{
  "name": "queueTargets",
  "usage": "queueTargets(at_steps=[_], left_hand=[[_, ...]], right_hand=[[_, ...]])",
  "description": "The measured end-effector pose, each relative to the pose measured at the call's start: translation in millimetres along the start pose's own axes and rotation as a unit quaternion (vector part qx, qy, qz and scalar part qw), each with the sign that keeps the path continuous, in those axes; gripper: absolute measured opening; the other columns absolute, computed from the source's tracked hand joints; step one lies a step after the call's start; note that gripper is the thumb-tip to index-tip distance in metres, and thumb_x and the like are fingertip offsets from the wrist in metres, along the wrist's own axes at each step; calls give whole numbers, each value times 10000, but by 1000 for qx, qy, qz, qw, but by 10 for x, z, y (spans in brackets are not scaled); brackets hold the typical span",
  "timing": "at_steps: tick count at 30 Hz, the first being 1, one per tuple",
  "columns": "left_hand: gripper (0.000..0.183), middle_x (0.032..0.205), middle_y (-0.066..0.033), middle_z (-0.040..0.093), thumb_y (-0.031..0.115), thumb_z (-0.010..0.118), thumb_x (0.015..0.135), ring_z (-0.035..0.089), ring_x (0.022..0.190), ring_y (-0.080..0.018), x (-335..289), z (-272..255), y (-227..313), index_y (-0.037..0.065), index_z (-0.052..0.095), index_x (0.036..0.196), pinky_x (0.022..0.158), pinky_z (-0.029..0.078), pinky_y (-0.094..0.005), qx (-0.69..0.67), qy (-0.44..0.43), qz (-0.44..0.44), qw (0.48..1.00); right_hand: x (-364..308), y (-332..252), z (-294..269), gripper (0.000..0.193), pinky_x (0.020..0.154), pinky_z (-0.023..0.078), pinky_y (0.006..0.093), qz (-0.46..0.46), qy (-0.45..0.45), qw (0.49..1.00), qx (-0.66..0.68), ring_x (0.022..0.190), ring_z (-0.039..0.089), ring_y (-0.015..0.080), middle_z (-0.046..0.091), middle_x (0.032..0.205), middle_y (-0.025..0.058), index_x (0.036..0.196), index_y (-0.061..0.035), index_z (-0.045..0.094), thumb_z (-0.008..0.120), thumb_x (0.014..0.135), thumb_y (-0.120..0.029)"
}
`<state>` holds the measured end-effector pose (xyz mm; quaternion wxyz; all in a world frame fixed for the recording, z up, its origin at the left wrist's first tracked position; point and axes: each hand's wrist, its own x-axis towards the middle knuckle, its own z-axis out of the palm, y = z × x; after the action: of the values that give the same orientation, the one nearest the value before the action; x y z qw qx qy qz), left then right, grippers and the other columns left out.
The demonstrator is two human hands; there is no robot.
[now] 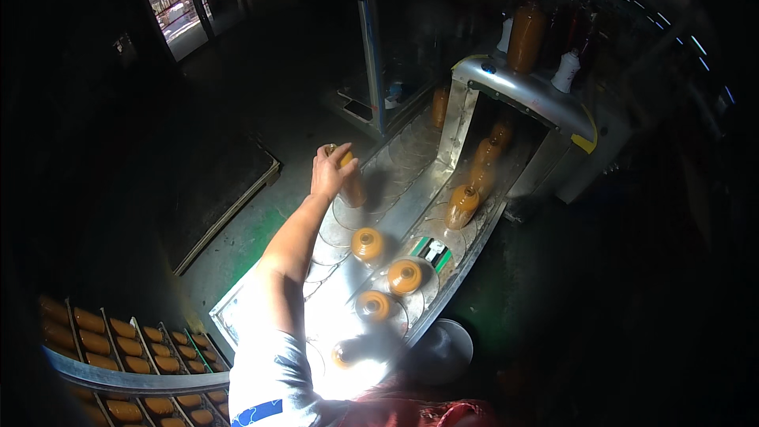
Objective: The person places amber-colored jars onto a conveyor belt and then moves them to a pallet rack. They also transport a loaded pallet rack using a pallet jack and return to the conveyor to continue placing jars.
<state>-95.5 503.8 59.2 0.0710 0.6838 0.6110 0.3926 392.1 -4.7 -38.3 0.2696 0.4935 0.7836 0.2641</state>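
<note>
My left hand reaches out over the far left edge of the metal conveyor. Its fingers are closed round the top of a glossy orange-brown bottle, which stands upright or nearly so. My right hand does not show. Nearer to me are one orange-brown bottle, a second bottle and a third bottle, seen from above. Strong glare half hides another bottle. Farther right, a bottle stands in a row that runs into a metal tunnel.
On the tunnel's top stand a tall orange-brown bottle and a white piece. A rack of orange-brown bottles is at the lower left. A blue-grey post rises behind the conveyor. A round pale container sits beside its right edge.
</note>
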Motion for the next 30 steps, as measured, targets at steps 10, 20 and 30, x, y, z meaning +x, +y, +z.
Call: queueTargets(at_steps=[10, 20, 30], left_hand=[[464, 1370, -216, 451, 304, 803, 761, 462, 1219, -422, -810, 423, -533, 213, 701, 1204, 1053, 434, -455, 16, -47, 2, 999], [516, 1384, -247, 419, 303, 825, 727, 432, 1243, -429, -1593, 190, -839, 227, 693, 1219, 1078, 398, -461, 56, -73, -16, 996], [539, 1431, -167, 502, 309, 772, 792, 414, 1358, -345, -1142, -323, -164, 140, 644, 1288, 1119, 360, -414, -94, -141, 25, 985]], right_hand=[[-394, -451, 1163, 375, 1054, 374, 500, -16, -7, 997, -80, 1274, 494, 283, 601, 1273, 46, 1230, -187, 604, 505, 940, -403], [167, -181, 895, 409, 964, 469, 475, 305, 60, 623, 718, 1099, 609, 276, 643, 1176, 146, 1301, -170, 518, 544, 955, -386], [2837, 2089, -946, 552, 982, 510, 413, 248, 278, 193, 908, 1196, 559, 266, 537, 1318, 149, 1452, -92, 422, 390, 1011, -422]])
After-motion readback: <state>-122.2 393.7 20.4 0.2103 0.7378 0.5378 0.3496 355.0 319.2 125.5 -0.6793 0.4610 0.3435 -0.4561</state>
